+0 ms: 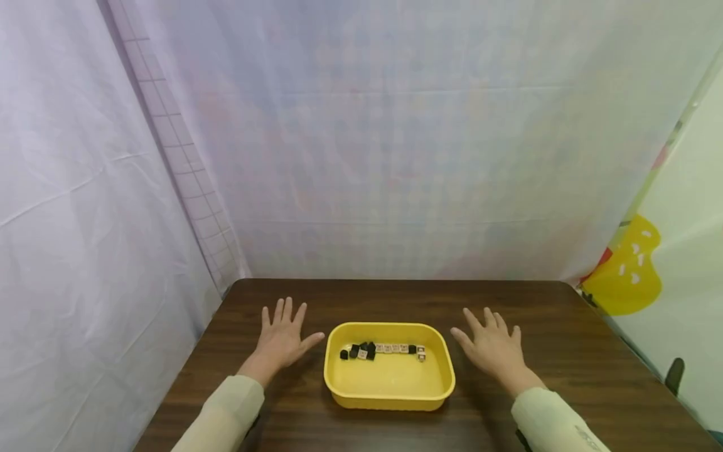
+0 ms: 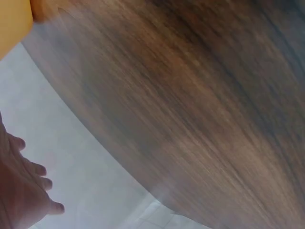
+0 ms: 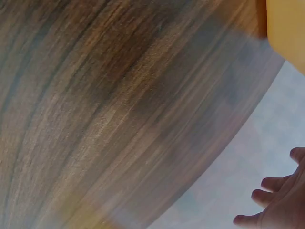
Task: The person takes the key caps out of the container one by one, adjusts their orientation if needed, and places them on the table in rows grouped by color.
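Note:
A yellow plastic tray (image 1: 390,402) stands between both hands in the head view. Along its far part lie several small square pieces, some black (image 1: 354,351), others white with dark markings (image 1: 387,348). To the left of the tray is my left hand (image 1: 279,342), its fingers straight and spread, holding nothing. My right hand (image 1: 497,348) is on the other side, also with straight, spread fingers and nothing in it. Neither hand touches the tray. Each wrist view catches the hand at a lower corner and a yellow tray wall (image 2: 12,24) at an upper corner.
The dark brown wooden table (image 1: 299,433) carries the tray. Behind it hangs a pale curtain (image 1: 395,157), with a white sheet (image 1: 85,220) on the left. A dark rounded object (image 1: 674,376) is at the table's right edge, beside a sheet with a yellow print (image 1: 627,276).

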{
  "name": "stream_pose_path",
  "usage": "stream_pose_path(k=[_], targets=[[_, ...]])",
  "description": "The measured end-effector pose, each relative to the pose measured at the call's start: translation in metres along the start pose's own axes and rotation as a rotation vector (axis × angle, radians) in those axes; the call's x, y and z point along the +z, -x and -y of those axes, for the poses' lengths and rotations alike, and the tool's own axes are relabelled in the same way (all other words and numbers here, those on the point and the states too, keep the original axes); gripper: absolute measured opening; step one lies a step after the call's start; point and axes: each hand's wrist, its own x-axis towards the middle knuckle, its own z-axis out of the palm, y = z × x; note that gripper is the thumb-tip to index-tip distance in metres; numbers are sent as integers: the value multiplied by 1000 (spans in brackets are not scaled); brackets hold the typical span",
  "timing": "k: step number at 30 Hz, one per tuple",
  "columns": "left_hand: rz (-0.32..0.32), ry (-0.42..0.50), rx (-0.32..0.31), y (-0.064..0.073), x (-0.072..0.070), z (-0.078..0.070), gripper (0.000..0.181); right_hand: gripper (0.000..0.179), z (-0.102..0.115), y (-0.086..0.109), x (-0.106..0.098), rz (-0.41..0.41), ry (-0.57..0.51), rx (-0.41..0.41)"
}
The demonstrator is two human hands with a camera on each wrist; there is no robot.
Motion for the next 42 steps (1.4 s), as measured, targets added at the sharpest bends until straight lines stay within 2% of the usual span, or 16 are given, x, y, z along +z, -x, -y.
stream_pose_path(k=[10,18,26,36,42], targets=[[10,-10,-4,-3,-6,-3,86,71,7,-1,-2,-12,-8,12],[-1,-1,-2,-6,-8,-4,84,69,16,-4,-7,29,-37,7],[-8,51,10,-9,-9,-9,82,63,23,-4,-7,83,-167,-7],[-30,77,60,-11,-17,-22,76,54,27,-5,0,140,-417,87],[-63,70,99,-10,-20,-26,72,45,37,0,3,146,-513,122]])
